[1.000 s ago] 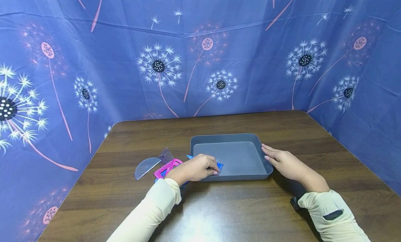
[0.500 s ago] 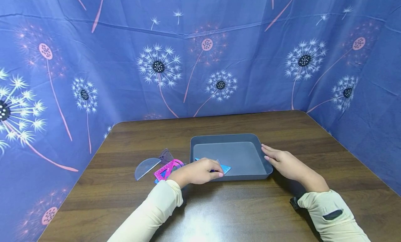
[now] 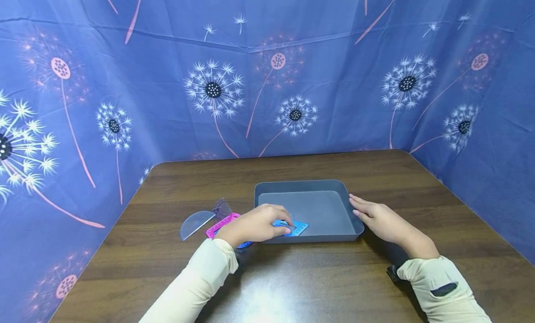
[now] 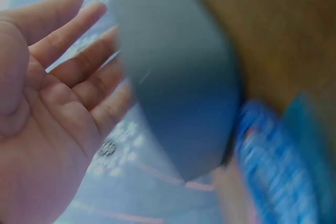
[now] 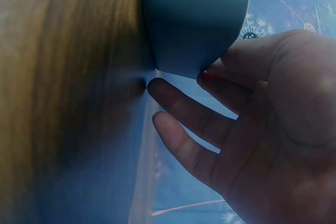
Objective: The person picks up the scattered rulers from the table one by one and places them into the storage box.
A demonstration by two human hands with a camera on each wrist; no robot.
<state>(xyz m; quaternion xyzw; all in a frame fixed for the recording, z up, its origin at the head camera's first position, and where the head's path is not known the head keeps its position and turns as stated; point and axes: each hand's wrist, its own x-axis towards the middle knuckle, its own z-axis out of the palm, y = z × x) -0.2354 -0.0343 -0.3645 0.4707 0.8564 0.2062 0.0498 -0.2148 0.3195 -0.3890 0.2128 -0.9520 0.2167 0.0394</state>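
Note:
In the head view my left hand is over the near left corner of a grey tray. A blue set square lies in the tray just beyond its fingertips. The left wrist view has this hand's palm turned to the camera, fingers loosely extended with nothing in them, beside the tray wall. My right hand touches the tray's right wall with nearly straight fingers; the right wrist view has thumb and forefinger at the corner, other fingers spread below.
Left of the tray lie a clear half-round protractor, a dark see-through drawing piece and a pink set square. A blue piece shows under my left wrist. Patterned blue cloth hangs behind the wooden table.
My left hand pinched the blue piece over the tray, moved right with it, then let go and drew back left. The blue set square now lies in the tray. My right hand stays put.

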